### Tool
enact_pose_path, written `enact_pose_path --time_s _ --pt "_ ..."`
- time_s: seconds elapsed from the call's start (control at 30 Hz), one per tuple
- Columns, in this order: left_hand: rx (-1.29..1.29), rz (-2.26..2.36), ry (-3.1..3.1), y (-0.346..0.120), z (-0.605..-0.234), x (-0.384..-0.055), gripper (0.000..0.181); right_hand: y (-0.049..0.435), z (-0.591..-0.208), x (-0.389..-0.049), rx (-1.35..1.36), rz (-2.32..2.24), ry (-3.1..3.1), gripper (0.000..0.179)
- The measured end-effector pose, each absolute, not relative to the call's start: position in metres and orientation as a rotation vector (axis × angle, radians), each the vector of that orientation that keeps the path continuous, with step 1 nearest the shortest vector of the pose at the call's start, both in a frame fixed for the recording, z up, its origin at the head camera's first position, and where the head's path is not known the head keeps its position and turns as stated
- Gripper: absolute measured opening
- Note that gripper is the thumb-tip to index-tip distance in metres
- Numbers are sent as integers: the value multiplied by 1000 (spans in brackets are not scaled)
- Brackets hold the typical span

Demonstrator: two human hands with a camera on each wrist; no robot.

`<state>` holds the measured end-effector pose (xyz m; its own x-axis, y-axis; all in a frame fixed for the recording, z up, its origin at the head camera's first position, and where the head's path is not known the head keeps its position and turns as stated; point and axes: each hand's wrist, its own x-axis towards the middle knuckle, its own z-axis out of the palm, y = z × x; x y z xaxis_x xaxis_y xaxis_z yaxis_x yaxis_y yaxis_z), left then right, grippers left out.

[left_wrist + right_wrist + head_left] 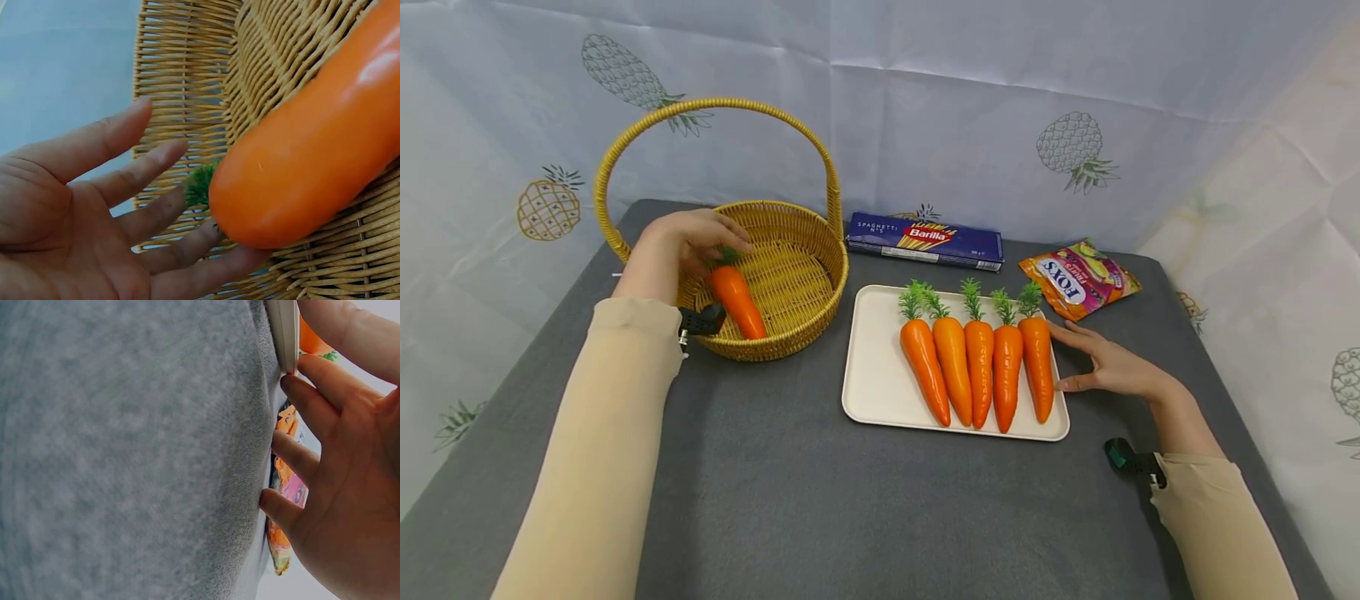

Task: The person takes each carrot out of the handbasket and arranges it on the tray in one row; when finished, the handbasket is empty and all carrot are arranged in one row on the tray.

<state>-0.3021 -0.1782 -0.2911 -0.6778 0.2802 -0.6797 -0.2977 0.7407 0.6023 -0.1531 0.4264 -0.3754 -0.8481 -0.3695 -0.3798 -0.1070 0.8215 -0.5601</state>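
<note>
Inside the yellow wicker basket [797, 242] one orange carrot [739, 302] with a green tuft leans, its tip toward the front rim. My left hand [696, 237] hangs over the basket's left side by the tuft. In the left wrist view, the fingers [134, 178] are spread and fairly straight, and the lowest fingertip meets the carrot's thick end. A row of several carrots [979, 367] lies on a cream tray [876, 367]. My right hand [1108, 362] stands at the tray's right edge with extended fingers; in the right wrist view, its upper fingertips touch the rim [284, 337].
Behind the tray lies a blue spaghetti box [925, 240]. A Fox's candy bag [1078, 279] rests at the back right, beyond my right hand. The basket's tall handle [722, 103] arches above its bowl. Grey cloth [850, 508] covers the table.
</note>
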Motion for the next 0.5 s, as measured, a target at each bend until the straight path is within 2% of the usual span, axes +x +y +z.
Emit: enact_pose_path --time_s 0.5 --pt "36 833 2119 -168 -303 -303 63 425 -374 -153 -363 -719 2526 97"
